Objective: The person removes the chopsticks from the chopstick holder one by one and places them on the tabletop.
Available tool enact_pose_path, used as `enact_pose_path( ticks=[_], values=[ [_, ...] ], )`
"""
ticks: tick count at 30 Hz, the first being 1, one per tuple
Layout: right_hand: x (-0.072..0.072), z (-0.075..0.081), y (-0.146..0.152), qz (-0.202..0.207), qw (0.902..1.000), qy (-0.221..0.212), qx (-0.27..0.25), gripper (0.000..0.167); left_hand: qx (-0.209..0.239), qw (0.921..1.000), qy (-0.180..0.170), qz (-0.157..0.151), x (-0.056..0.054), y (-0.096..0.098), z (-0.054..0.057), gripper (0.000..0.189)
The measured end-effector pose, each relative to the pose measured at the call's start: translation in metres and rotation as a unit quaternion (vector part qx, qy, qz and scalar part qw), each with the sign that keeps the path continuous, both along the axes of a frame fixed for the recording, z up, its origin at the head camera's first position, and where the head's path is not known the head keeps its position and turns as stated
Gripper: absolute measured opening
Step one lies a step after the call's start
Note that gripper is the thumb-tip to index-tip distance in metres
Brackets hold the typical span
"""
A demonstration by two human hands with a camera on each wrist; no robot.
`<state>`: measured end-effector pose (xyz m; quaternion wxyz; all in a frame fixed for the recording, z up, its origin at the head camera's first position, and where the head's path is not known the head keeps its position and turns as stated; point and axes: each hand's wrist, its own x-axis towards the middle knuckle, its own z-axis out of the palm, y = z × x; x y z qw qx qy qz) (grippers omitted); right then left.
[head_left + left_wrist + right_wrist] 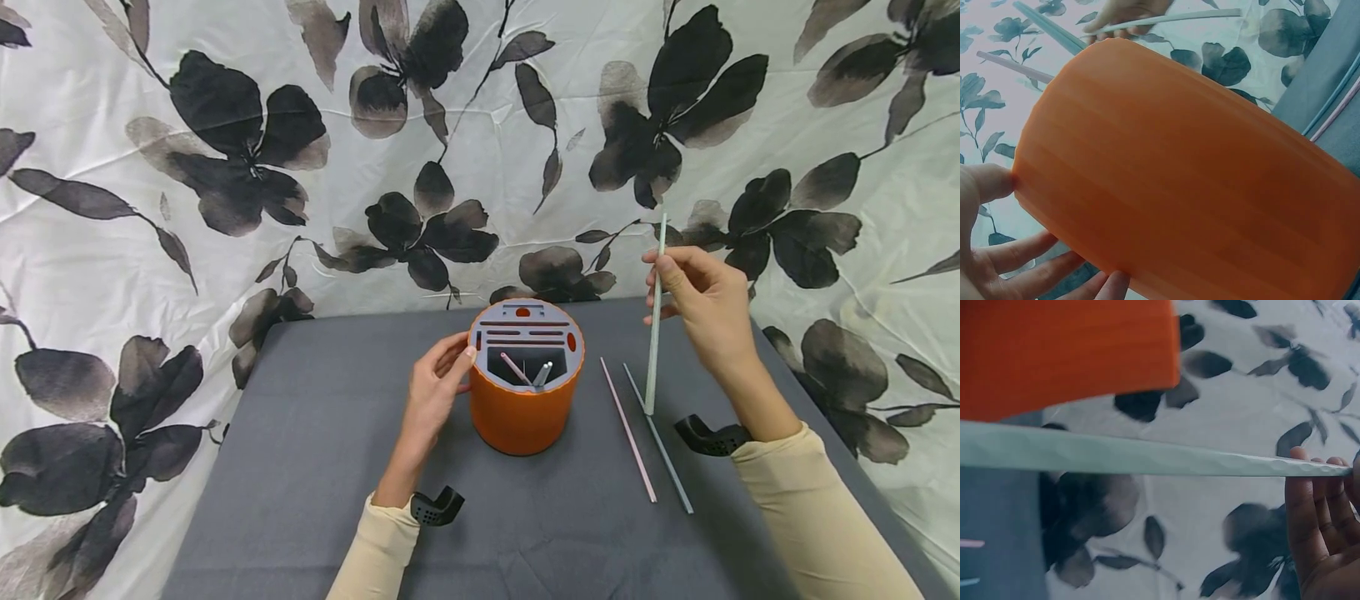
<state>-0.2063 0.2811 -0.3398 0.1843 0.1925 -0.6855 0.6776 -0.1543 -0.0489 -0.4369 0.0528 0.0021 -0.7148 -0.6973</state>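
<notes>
Head view, from the left: the left hand (438, 375) sits at nine o'clock of the orange container (525, 425), its thumb on the rim and its fingers curved against the side. The container stands upright on the grey table (322, 467), its slotted top facing up; in the compartment at the top's six o'clock, a slanted pink stick (513, 367) leans toward eleven and pale grey sticks (543, 375) toward one. Near the container's four o'clock a long pink stick (628, 430) lies on the table, its axis running from eleven to five. Next, around three o'clock, is the pale green stick (652, 358), its long axis almost vertical, narrower-looking end just past twelve, broader-looking end just past six, overlapping the blue stick (663, 450) lying eleven to five; whether they touch, I cannot tell. Between two and three, the right hand (701, 304) pinches the pale green stick above its middle, thumb against fingers.
</notes>
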Motion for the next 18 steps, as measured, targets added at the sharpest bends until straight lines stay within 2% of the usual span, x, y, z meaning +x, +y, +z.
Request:
enact_pose_path(
  ticks=[4,7,12,18],
  values=[
    [-0.003,-0.015,0.013,-0.015,0.9978,-0.042,0.049,0.028,0.001,1.0,-0.001,0.0,-0.001,0.0,-0.001,0.035],
    [-0.004,-0.025,0.022,-0.032,0.9921,-0.072,0.097,0.031,0.004,1.0,-0.002,-0.001,-0.002,-0.001,-0.002,0.034],
    [-0.006,-0.045,0.037,-0.077,0.9735,-0.105,0.188,0.032,0.003,1.0,0.0,0.0,-0.003,-0.002,-0.001,0.036],
    [-0.01,-0.078,0.057,-0.092,0.9551,-0.147,0.24,0.034,0.002,1.0,0.0,-0.002,-0.003,-0.002,-0.001,0.038]
  ],
)
